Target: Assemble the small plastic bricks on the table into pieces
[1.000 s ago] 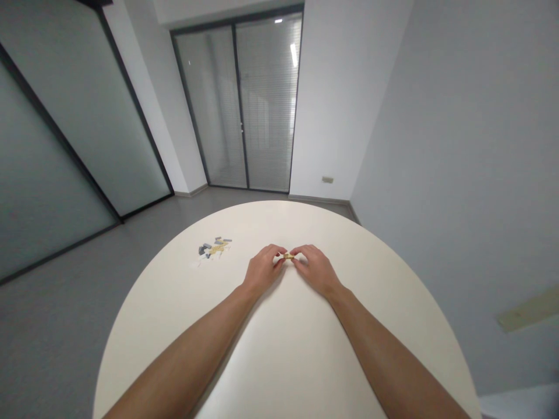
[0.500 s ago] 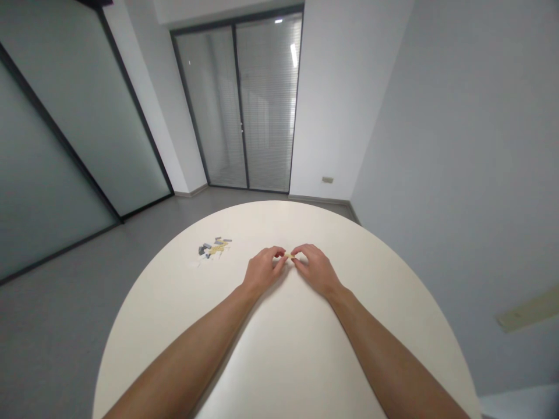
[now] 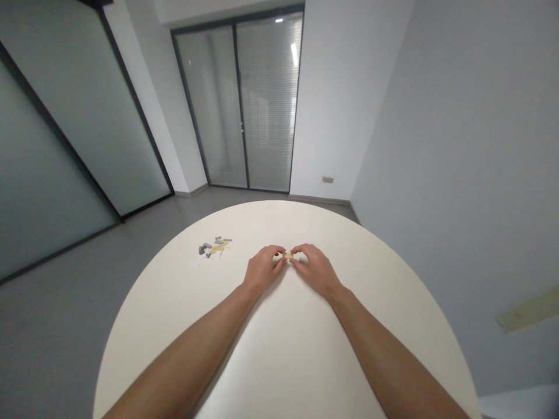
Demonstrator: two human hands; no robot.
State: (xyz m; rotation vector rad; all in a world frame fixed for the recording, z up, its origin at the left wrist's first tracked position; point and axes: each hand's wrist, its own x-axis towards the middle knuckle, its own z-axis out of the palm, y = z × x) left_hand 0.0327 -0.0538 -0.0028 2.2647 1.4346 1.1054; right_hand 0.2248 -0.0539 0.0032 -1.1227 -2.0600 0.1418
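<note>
Room: bare office, grey walls, glass door (image 3: 242,110) with blinds at 12 o'clock, frosted glass partition (image 3: 65,145) at 10 o'clock, grey floor.
Surface: round cream table (image 3: 283,349), glossy, almost bare.
Left hand (image 3: 261,270): fingers curled, thumb and forefinger pinching the left end of a small tan piece (image 3: 287,255).
Right hand (image 3: 315,269): curled the same way, pinching the piece's right end; the two hands meet at it.
Piece: held between both sets of fingertips just above the table, near its middle; too small to tell its shape or whether it is one part or two.
Pile (image 3: 213,247): small grey and tan bits lying at 11 o'clock of the hands, well apart, untouched.
Progress: by my reckoning early; one piece in hand, most of the pile still waiting.
</note>
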